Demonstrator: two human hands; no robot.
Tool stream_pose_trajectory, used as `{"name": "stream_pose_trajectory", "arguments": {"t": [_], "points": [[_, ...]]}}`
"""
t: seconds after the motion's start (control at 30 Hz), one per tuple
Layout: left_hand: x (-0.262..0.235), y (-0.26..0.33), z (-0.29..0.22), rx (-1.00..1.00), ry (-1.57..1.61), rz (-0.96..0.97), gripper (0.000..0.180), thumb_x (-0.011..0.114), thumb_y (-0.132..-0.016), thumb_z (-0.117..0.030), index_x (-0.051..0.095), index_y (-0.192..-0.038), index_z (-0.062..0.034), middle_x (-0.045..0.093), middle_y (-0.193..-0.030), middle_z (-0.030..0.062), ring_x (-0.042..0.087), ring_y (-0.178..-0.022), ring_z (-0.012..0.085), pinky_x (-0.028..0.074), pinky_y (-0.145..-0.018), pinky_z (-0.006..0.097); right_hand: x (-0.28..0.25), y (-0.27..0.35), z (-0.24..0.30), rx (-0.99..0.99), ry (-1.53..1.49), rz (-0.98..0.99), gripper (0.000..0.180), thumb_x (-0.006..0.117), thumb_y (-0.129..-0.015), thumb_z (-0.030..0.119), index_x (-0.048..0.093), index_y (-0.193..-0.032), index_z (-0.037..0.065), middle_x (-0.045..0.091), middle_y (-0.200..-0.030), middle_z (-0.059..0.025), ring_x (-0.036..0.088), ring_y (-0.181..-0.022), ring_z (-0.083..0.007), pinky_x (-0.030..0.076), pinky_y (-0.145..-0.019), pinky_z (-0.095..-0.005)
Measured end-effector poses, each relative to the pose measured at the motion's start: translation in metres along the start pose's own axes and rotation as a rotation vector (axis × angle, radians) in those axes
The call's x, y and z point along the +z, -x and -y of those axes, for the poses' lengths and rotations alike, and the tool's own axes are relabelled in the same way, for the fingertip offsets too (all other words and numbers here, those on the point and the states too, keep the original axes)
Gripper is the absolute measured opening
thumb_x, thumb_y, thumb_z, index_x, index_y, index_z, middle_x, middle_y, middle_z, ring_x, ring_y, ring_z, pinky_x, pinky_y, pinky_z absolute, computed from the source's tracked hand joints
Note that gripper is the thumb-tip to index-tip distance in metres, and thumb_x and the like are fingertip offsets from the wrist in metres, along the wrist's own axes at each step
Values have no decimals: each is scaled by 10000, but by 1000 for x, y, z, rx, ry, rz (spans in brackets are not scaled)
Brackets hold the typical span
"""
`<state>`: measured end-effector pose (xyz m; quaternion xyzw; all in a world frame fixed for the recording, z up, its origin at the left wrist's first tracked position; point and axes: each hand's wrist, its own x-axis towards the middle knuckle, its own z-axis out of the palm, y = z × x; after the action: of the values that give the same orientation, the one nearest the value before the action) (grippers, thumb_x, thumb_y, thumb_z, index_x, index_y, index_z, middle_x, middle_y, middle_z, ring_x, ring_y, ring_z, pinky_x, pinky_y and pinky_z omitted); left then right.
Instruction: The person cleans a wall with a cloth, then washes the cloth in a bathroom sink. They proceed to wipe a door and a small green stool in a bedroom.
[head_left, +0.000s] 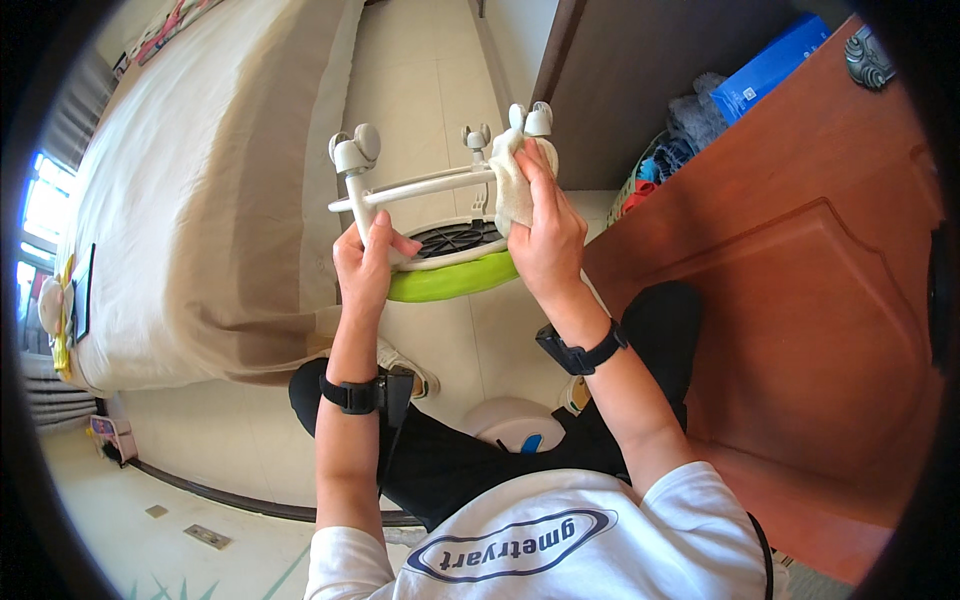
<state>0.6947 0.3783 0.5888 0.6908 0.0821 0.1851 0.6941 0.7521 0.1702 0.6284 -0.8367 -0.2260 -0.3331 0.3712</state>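
A low stool with a green cushioned seat (455, 280) is held upside down in front of me, its white frame and legs pointing up and away. Small white caster wheels (357, 150) tip the legs. My left hand (365, 262) is closed round the white leg on the left, close to the seat. With my right hand (548, 240) I press an off-white cloth (512, 185) around the right leg, just below its casters. The cloth hides most of that leg. The seat's black ribbed underside (460, 239) shows between my hands.
A bed with a beige cover (230, 150) stands to the left. On the right is a reddish-brown wooden door (760, 330) with a metal knob (868, 58). Behind it are a blue box (775, 65) and piled clothes (672, 155). A rounded pale object (505, 425) sits on the floor between my feet.
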Motion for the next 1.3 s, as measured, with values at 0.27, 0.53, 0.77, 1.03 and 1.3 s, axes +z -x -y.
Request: {"name": "stream_pose_trajectory", "arguments": {"t": [0.27,0.53,0.77,1.03,1.3], "points": [[3,6,-2,83,-3,12,360,545,-1008,-232,635,-760,13,666,-630,75,664,-627,153,506,-616,282,-42,11,-8,101,-256,103,485,536,-771,-124,617,-1219,44,684,-1151,-183,679,-1066,-300,548,-887,-358],[5,7,-6,107,14,-19,367,536,-1015,-239,605,-750,4,652,-622,75,668,-626,165,516,-614,292,-88,-1,-40,553,-673,-25,223,613,-977,178,650,-1116,8,677,-1023,-55,631,-925,-138,501,-837,-289],[5,0,-9,77,146,-12,425,500,-1037,-307,580,-730,-24,624,-636,75,652,-655,180,508,-673,309,-51,-45,-37,605,-529,182,366,561,-971,128,556,-1330,57,628,-1256,-122,626,-1105,-227,477,-975,-365],[-13,-8,4,34,252,-133,413,486,-1041,-340,524,-741,-59,583,-606,69,621,-616,176,500,-648,296,-14,-6,-17,141,-287,241,717,483,-766,-116,513,-1417,185,521,-1407,-181,518,-1275,-374,434,-1057,-365],[-19,-5,1,-50,375,-166,396,482,-1039,-356,493,-758,-78,558,-589,67,605,-593,181,501,-619,300,-47,-9,-7,82,-265,374,439,474,-738,-139,666,-1056,96,610,-1030,-120,607,-978,-335,483,-857,-340]]}}
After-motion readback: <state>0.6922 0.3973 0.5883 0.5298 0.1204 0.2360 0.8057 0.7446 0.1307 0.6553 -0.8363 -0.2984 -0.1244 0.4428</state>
